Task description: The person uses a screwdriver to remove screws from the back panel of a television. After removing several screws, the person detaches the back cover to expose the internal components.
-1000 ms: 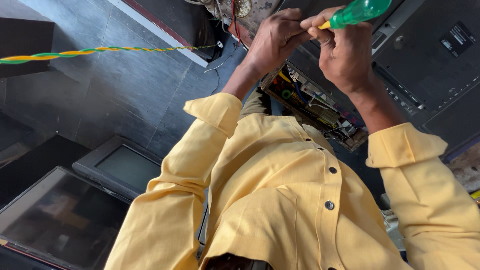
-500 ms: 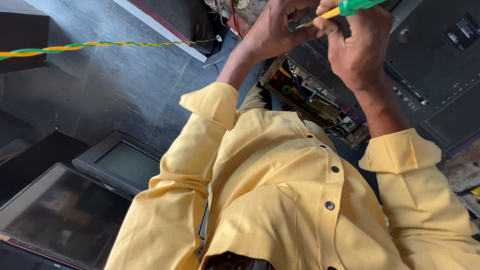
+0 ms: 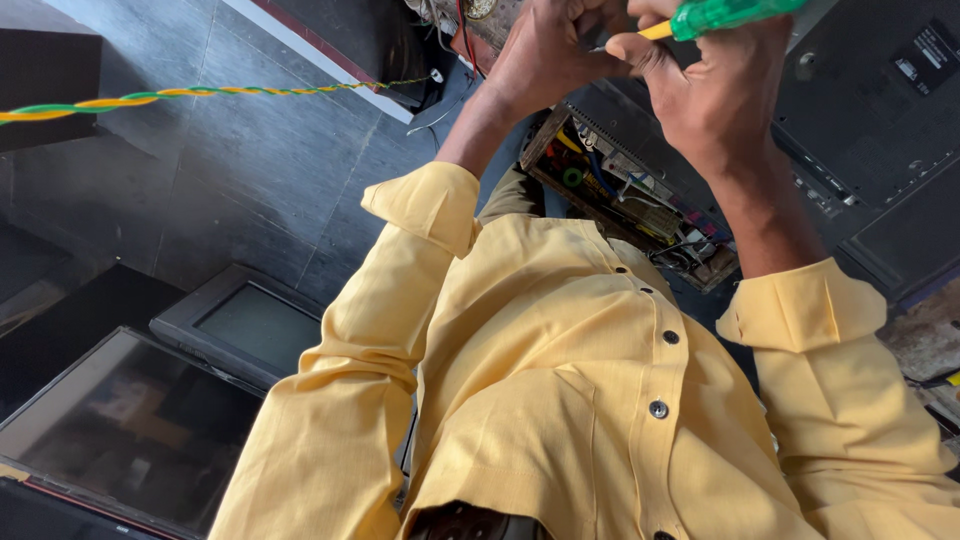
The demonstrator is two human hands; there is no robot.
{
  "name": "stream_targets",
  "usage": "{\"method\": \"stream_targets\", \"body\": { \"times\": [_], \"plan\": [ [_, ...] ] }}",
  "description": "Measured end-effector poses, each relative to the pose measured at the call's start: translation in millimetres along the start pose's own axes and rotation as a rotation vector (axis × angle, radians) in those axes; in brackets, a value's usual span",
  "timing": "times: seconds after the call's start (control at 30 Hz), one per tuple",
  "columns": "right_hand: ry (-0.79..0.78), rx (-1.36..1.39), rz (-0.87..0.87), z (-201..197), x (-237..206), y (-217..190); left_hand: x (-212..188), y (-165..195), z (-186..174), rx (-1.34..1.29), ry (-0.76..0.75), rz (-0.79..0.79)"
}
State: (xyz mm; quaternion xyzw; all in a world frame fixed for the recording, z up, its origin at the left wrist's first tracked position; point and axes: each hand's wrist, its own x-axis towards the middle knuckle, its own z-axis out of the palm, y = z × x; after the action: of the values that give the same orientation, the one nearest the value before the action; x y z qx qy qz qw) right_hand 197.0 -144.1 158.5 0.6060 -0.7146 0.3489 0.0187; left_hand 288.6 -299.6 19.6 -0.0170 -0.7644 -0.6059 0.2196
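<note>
Green-handled screwdriver (image 3: 722, 14) at the top edge, long axis running left-right, tip end toward the left hand (image 3: 548, 55). Clamped in the right hand (image 3: 712, 95), fingers wrapped round the shaft. Left hand fisted close beside, contents hidden. Below both, open circuit board (image 3: 630, 195); twisted wire (image 3: 200, 95) well left.
</note>
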Motion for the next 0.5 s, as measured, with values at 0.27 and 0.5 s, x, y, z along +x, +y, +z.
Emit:
{"method": "stream_targets", "body": {
  "times": [0.27,0.5],
  "plan": [
    [0.035,0.134,0.083,-4.7,4.5,-6.0,7.3,-8.6,0.9,0.049,-0.088,-0.027],
    [0.029,0.341,0.223,-6.1,6.3,-1.3,9.5,5.5,-4.0,0.217,-0.053,-0.089]
  ]
}}
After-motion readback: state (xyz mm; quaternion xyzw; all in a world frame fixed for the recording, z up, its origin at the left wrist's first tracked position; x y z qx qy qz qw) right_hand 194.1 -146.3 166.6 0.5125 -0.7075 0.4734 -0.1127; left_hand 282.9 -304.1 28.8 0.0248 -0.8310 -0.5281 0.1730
